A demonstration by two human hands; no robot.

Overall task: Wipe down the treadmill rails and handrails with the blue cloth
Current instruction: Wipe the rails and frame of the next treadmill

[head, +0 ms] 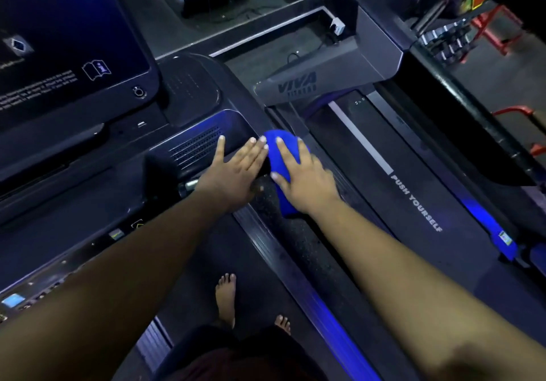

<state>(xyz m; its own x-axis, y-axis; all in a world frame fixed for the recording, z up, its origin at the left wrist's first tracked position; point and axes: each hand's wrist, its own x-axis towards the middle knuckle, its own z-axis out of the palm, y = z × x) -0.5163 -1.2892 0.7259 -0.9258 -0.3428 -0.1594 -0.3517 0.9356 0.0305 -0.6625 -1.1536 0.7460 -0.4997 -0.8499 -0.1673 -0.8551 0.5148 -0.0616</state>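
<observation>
The blue cloth (279,156) is draped over the black padded handrail (298,238) of the treadmill, near where the rail meets the console. My right hand (304,173) lies flat on the cloth with fingers spread, pressing it onto the rail. Beside it, my left hand (233,170) rests flat with straight fingers on the console's edge (236,123), fingertips touching the cloth's left side. Most of the cloth is hidden under my right palm.
The console screen (68,40) fills the upper left. To the right lies a neighbouring treadmill belt (369,179) with "PUSH YOURSELF" printed on its side rail (419,203). My bare feet (226,298) stand on the belt below. Red weight racks (496,28) stand far right.
</observation>
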